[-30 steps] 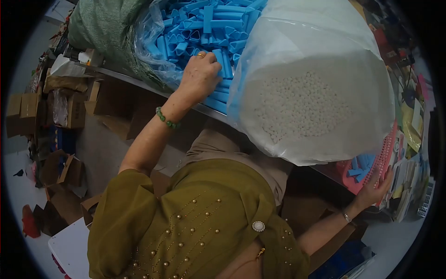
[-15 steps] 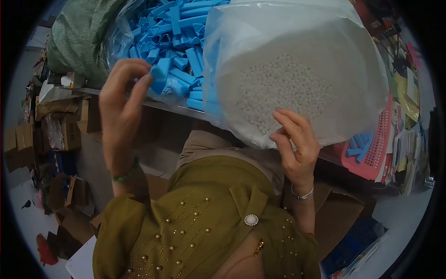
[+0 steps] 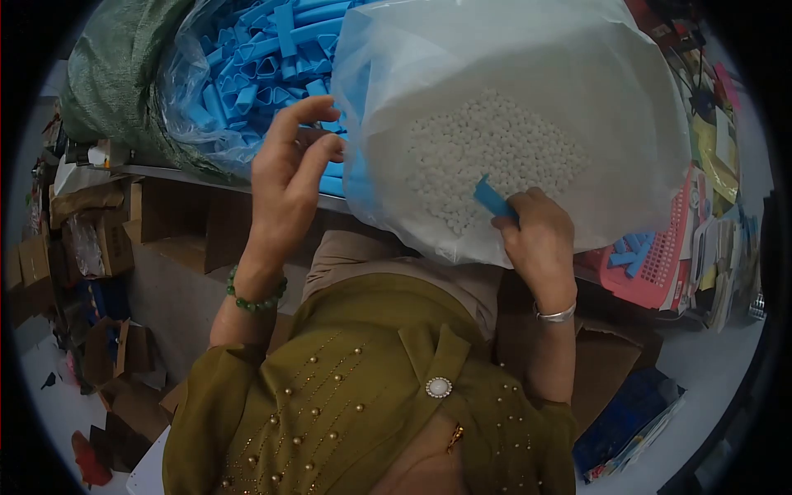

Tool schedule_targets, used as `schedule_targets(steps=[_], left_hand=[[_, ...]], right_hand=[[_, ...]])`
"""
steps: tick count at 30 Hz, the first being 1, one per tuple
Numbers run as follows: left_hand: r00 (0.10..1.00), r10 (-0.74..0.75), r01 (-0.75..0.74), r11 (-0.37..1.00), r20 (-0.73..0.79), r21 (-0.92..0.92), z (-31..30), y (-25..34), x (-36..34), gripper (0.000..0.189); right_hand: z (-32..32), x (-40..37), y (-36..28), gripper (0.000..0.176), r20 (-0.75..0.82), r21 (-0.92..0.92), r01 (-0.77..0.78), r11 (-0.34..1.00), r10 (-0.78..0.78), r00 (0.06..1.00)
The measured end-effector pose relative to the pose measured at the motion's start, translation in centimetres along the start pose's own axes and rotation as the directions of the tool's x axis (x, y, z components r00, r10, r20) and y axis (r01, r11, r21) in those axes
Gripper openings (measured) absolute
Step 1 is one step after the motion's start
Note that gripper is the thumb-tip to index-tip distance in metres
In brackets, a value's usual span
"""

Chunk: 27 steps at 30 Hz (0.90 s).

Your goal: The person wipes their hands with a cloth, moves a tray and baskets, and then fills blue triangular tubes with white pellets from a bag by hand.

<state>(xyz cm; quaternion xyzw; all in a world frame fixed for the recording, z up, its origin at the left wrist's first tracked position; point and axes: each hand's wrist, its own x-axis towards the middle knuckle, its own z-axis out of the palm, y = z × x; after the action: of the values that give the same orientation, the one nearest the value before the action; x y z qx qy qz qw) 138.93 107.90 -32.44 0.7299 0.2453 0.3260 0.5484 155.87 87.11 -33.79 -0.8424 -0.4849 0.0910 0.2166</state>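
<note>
My right hand point(image 3: 540, 243) is closed on a short blue plastic tube point(image 3: 493, 200), which sticks out past the fingertips over the near side of the small white pellets point(image 3: 503, 136). Those pellets lie in a heap inside a white plastic bag point(image 3: 635, 91). My left hand point(image 3: 285, 177) is held beside the left edge of that bag, in front of a heap of blue triangular tubes point(image 3: 264, 70). Its thumb and forefinger are curved and apart, with nothing visible between them.
A clear plastic liner and a green woven sack point(image 3: 115, 91) surround the blue tubes on the left. To the right stands a pink perforated basket point(image 3: 660, 264) with several blue pieces inside. Cardboard boxes point(image 3: 177, 219) are on the floor at the left.
The blue tube that was in my left hand has passed to my right hand, now closed over the pellets. My left hand has moved right, toward the white bag, and is empty.
</note>
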Motion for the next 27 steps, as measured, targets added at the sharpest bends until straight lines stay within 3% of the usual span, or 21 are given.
schedule_targets(steps=[1,3,6,11,14,16,17,19,22,24,26,27], left_hand=[[0.995,-0.091,0.092,0.995,0.043,-0.039,0.4,-1.0,0.1,0.027],[0.964,-0.206,0.215,0.976,0.170,-0.038,1.1,-2.3,0.5,0.031],[0.943,-0.222,0.263,0.954,0.248,-0.146,2.0,-3.1,0.9,0.029],[0.932,-0.224,0.254,0.964,0.285,-0.074,1.9,-3.3,1.2,0.029],[0.930,-0.222,0.266,0.957,0.293,-0.117,1.6,-2.9,1.2,0.030],[0.928,-0.227,0.279,0.949,0.296,-0.148,1.3,-2.8,1.2,0.031],[0.930,-0.246,0.298,0.939,0.272,-0.169,1.2,-2.9,1.1,0.032],[0.929,-0.270,0.322,0.926,0.254,-0.195,1.1,-2.9,1.0,0.032],[0.930,-0.312,0.348,0.918,0.197,-0.188,1.3,-2.7,1.2,0.032],[0.889,-0.432,0.453,0.876,0.149,-0.166,1.4,-2.3,1.2,0.032],[0.904,-0.412,0.426,0.887,0.112,-0.178,1.8,-3.3,1.4,0.032],[0.916,-0.393,0.400,0.897,0.074,-0.186,1.8,-3.7,1.5,0.032]], right_hand=[[0.5,0.1,0.4,0.008,0.035,-0.177,0.006,0.984,0.000,0.999],[2.5,1.1,0.5,0.009,0.009,-0.172,0.043,0.984,-0.042,0.999],[5.5,3.8,-0.3,0.013,-0.050,-0.140,0.034,0.990,-0.041,0.998],[7.6,8.2,-0.8,0.011,-0.185,-0.028,0.047,0.998,-0.052,0.981],[7.7,9.3,-0.7,0.011,-0.273,0.105,0.125,0.987,-0.092,0.958],[6.5,8.9,-1.0,0.022,-0.163,0.366,-0.006,0.931,0.070,0.984],[6.0,8.5,-1.2,0.022,-0.159,0.364,-0.009,0.931,0.071,0.985],[5.2,7.5,-1.5,0.029,-0.048,0.555,-0.135,0.821,0.194,0.980],[5.2,6.5,-1.2,0.020,-0.077,0.606,-0.111,0.787,0.197,0.977],[5.0,6.1,-0.7,0.021,-0.146,0.543,-0.056,0.838,0.159,0.976],[4.6,6.1,-0.1,0.022,-0.213,0.479,0.005,0.878,0.111,0.971],[4.3,6.0,0.4,0.022,-0.211,0.316,0.020,0.949,0.049,0.976]])
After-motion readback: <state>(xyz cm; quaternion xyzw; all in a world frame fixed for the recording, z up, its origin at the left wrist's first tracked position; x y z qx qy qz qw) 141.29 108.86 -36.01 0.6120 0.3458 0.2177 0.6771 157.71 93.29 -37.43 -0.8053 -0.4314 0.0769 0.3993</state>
